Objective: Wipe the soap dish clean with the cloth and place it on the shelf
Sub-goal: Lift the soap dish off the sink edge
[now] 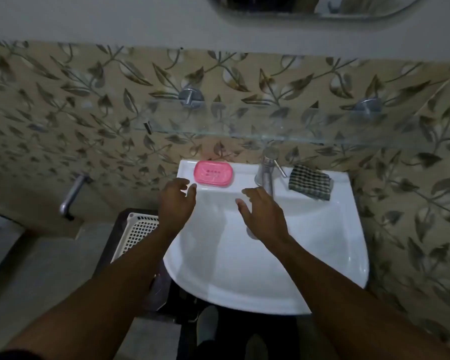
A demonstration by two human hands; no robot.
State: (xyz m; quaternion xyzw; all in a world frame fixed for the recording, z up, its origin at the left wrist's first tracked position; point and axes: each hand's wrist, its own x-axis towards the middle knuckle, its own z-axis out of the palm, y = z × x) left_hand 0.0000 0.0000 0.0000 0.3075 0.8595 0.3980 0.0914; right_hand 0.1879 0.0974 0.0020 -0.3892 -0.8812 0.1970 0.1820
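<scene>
Left hand (176,197), open and empty, fingers spread just short of the pink dish (213,173) on the sink (322,242) ledge. Right hand (260,214), also open and empty, beside the tap (266,172); the cloth (310,181) lies beyond it. Glass shelf (244,128) above. Advised: grip the dish by its long edges, fetch the cloth, and wipe over the basin.

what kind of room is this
Most likely a home bathroom: a white wall-hung washbasin with a chrome tap, a glass shelf on leaf-patterned tiles, and a mirror's lower edge above.
</scene>
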